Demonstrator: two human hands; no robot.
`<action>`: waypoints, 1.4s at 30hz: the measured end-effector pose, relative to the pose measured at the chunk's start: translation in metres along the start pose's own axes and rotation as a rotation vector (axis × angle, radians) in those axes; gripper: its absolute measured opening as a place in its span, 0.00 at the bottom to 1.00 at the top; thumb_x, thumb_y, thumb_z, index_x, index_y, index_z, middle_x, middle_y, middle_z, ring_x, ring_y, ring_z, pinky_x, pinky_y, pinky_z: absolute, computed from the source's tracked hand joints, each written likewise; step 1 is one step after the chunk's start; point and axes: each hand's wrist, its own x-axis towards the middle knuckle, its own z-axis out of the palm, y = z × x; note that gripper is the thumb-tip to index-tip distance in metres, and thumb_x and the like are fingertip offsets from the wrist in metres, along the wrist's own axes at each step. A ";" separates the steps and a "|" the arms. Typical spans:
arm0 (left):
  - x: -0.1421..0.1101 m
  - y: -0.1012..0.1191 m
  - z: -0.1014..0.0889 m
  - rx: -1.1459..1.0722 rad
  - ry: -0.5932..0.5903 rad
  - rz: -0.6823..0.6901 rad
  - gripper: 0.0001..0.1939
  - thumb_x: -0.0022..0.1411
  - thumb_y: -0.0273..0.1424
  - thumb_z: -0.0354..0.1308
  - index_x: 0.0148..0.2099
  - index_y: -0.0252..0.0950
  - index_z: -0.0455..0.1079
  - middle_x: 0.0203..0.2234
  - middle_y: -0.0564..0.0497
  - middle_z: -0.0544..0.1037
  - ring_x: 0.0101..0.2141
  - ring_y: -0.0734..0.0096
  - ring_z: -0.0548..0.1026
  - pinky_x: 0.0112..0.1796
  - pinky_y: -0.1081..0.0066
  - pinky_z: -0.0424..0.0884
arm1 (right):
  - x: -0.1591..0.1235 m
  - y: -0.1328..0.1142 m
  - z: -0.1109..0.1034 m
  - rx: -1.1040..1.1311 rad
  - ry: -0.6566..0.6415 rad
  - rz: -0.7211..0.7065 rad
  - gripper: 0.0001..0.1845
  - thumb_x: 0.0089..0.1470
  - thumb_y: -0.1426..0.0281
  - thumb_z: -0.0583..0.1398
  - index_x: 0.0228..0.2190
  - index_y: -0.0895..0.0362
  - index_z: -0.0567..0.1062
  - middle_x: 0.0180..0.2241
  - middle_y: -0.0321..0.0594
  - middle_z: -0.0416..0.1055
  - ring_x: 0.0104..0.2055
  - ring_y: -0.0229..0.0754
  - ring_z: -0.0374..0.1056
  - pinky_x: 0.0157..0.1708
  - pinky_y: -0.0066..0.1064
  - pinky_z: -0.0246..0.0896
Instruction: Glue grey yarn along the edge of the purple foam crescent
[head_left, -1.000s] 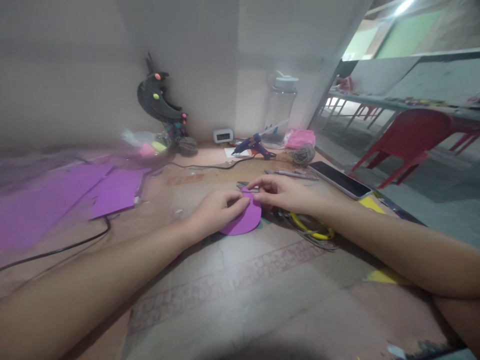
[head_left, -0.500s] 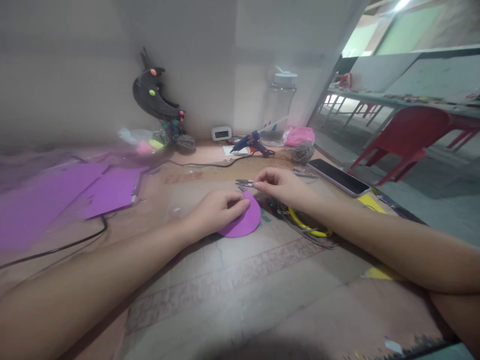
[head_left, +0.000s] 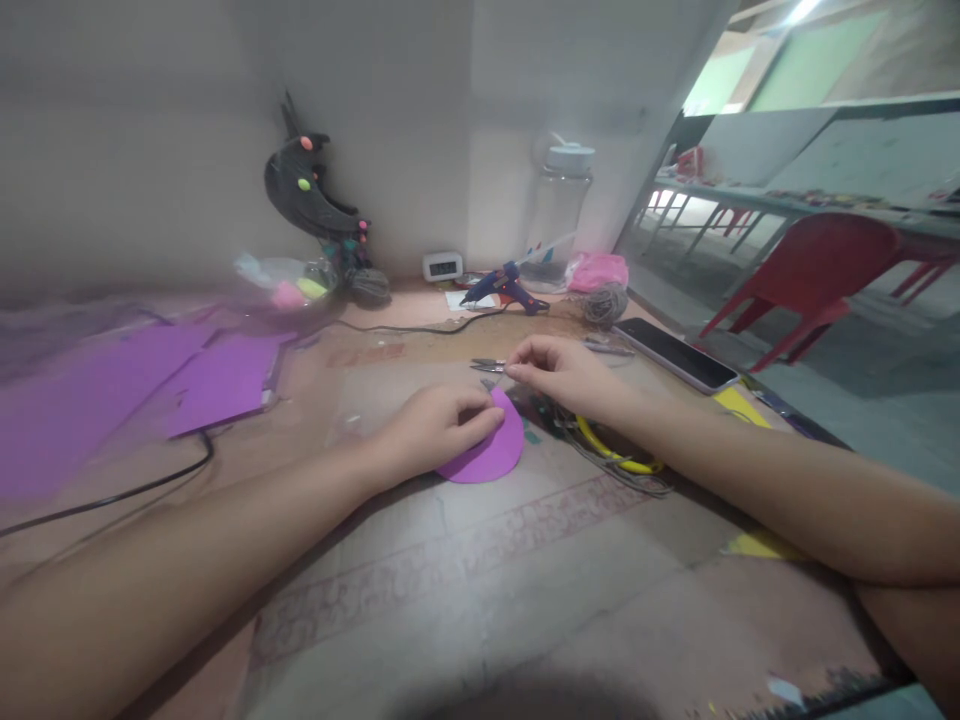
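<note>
My left hand is closed on a purple piece with a rounded edge, thumb on top and fingers partly hidden. A small grey bit shows at the top of that piece. Just beyond it, my right hand has thumb and forefinger pinched together. A thin line seems to run from these fingertips toward the grey bit, too fine to name. Small pointed snips show right beside the right fingertips; whether the hand touches them I cannot tell.
Under my right forearm lie a yellow ring and grey cords. A phone rests at the right edge. Behind are a blue glue gun, a small clock, a bottle and grey yarn. Purple sheets lie left.
My left hand and the purple piece have shifted slightly down and to the right. My right hand stays almost in place, still pinched.
</note>
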 end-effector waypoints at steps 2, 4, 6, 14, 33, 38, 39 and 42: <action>0.000 -0.001 0.000 0.009 -0.001 0.005 0.17 0.68 0.37 0.48 0.27 0.35 0.64 0.21 0.56 0.66 0.26 0.75 0.65 0.29 0.72 0.58 | 0.000 0.000 0.000 -0.006 0.009 -0.009 0.13 0.53 0.60 0.62 0.33 0.57 0.74 0.24 0.33 0.66 0.26 0.34 0.59 0.26 0.28 0.53; 0.000 -0.001 0.000 0.014 -0.002 0.009 0.17 0.68 0.37 0.48 0.27 0.35 0.65 0.21 0.56 0.67 0.26 0.75 0.65 0.30 0.72 0.58 | 0.001 0.001 0.001 -0.008 0.013 -0.011 0.12 0.53 0.60 0.62 0.33 0.57 0.74 0.24 0.32 0.65 0.25 0.34 0.58 0.26 0.28 0.53; 0.000 -0.002 0.000 0.018 -0.002 0.014 0.17 0.68 0.37 0.48 0.27 0.35 0.65 0.21 0.56 0.67 0.26 0.75 0.65 0.30 0.72 0.58 | 0.001 0.001 0.001 -0.005 0.012 -0.005 0.12 0.53 0.60 0.62 0.33 0.57 0.74 0.24 0.32 0.65 0.25 0.34 0.58 0.26 0.28 0.52; 0.000 -0.004 0.001 -0.002 -0.028 0.056 0.17 0.68 0.37 0.48 0.28 0.35 0.66 0.22 0.56 0.67 0.26 0.75 0.66 0.30 0.73 0.59 | -0.002 -0.002 0.000 -0.028 0.019 -0.009 0.13 0.53 0.60 0.61 0.33 0.58 0.74 0.25 0.33 0.66 0.25 0.34 0.58 0.26 0.28 0.53; 0.000 0.001 -0.001 -0.018 -0.033 -0.006 0.18 0.68 0.38 0.47 0.27 0.36 0.65 0.21 0.55 0.67 0.26 0.73 0.65 0.29 0.72 0.58 | -0.008 -0.009 0.004 0.389 -0.134 0.025 0.16 0.55 0.67 0.58 0.47 0.56 0.69 0.45 0.41 0.73 0.21 0.28 0.60 0.22 0.26 0.61; 0.000 0.000 0.000 -0.035 -0.036 -0.009 0.17 0.67 0.38 0.47 0.28 0.35 0.65 0.21 0.56 0.68 0.26 0.74 0.66 0.29 0.73 0.59 | -0.009 -0.012 0.006 0.329 -0.221 0.031 0.18 0.55 0.65 0.61 0.47 0.58 0.69 0.27 0.31 0.67 0.25 0.33 0.64 0.25 0.26 0.61; 0.000 -0.001 0.001 -0.035 -0.032 -0.005 0.18 0.67 0.38 0.48 0.27 0.35 0.65 0.21 0.56 0.67 0.26 0.74 0.65 0.29 0.73 0.59 | -0.009 -0.013 0.005 0.306 -0.230 0.033 0.18 0.56 0.64 0.61 0.46 0.58 0.69 0.25 0.30 0.65 0.25 0.33 0.64 0.26 0.26 0.61; 0.000 -0.002 0.001 -0.033 -0.027 0.009 0.18 0.67 0.38 0.48 0.27 0.36 0.64 0.20 0.56 0.66 0.25 0.74 0.65 0.29 0.73 0.58 | -0.009 -0.013 0.004 0.246 -0.227 0.025 0.16 0.55 0.63 0.61 0.43 0.59 0.71 0.25 0.31 0.65 0.25 0.33 0.63 0.26 0.27 0.59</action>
